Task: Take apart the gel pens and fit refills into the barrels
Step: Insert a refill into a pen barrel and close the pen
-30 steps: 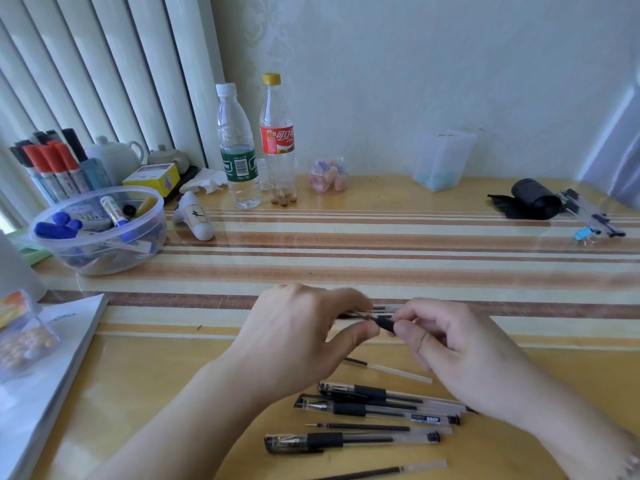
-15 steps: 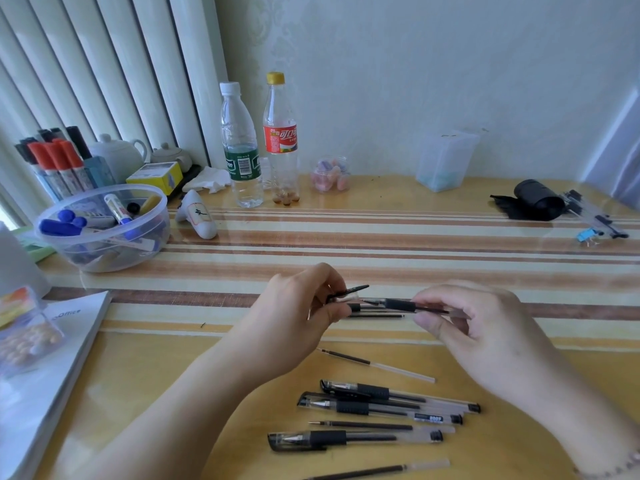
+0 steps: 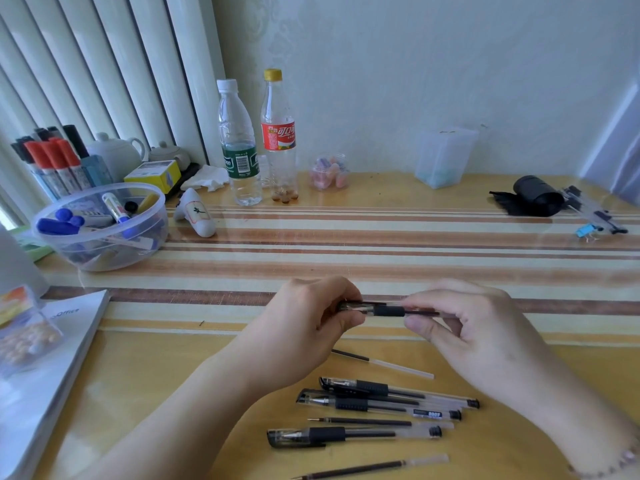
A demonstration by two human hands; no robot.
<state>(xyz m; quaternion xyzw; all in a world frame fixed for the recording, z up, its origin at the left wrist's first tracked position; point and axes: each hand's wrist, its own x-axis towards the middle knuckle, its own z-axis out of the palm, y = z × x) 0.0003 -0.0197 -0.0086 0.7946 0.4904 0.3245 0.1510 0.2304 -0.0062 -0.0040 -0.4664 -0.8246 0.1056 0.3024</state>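
Left hand [image 3: 304, 327] and right hand [image 3: 467, 327], fingers pinching slim clear-plastic gel pen [image 3: 388, 310], ribbed black grip, level

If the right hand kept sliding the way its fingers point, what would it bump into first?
The right hand points leftward along the gel pen it pinches. Going straight on, it would probably meet the left hand, which grips the pen's other end. Nothing else shows between them.

glossy wooden table [image 3: 381, 188]; clear plastic gel pens [image 3: 398, 396]; clear plastic bowl [image 3: 100, 258].
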